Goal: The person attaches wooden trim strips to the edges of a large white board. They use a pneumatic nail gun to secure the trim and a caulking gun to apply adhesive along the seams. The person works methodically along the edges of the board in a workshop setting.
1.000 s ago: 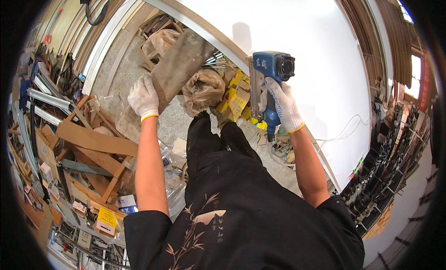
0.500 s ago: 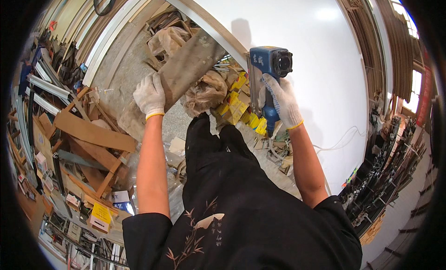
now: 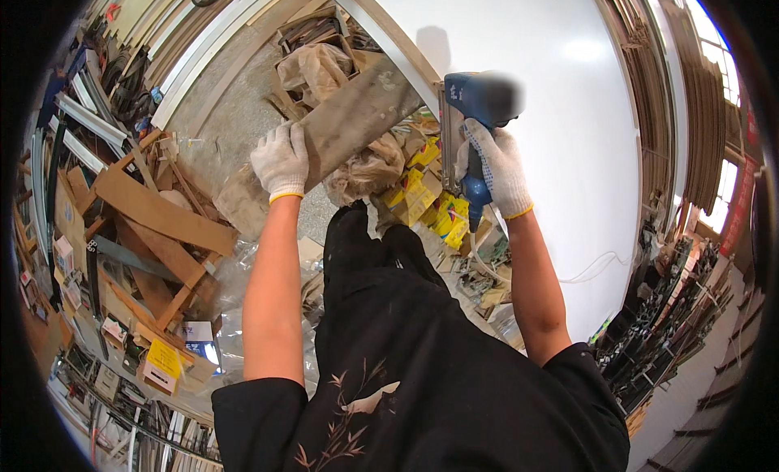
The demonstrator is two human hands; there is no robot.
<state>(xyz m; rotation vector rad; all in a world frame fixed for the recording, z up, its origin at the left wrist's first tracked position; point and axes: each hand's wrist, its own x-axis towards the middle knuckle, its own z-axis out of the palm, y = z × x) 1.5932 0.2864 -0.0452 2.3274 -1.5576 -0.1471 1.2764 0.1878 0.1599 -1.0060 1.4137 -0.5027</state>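
My left hand [image 3: 281, 161], in a white knit glove, is closed over the near edge of a dusty grey-brown plank [image 3: 357, 115]. In my gloved right hand [image 3: 499, 168] is a blue nail gun [image 3: 471, 96], its grip wrapped by my fingers. The gun's round head looks smeared. Its metal magazine [image 3: 448, 139] lies close to the wooden edge strip [image 3: 389, 38] of a large white panel [image 3: 560, 131]; whether they touch, I cannot tell. A pale air hose [image 3: 484, 265] runs down from the grip.
Below the plank lie crumpled brown plastic [image 3: 369, 168] and yellow-marked boxes [image 3: 422, 198]. Wood scraps [image 3: 162, 216] and metal profiles [image 3: 93, 119] pile up at left. Dark strips stand racked [image 3: 649, 326] at right. Clear plastic sheeting [image 3: 235, 310] covers floor near my left arm.
The view has shifted slightly, so plank, boxes and panel edge appear further right. Both hands keep their holds on the plank and nail gun.
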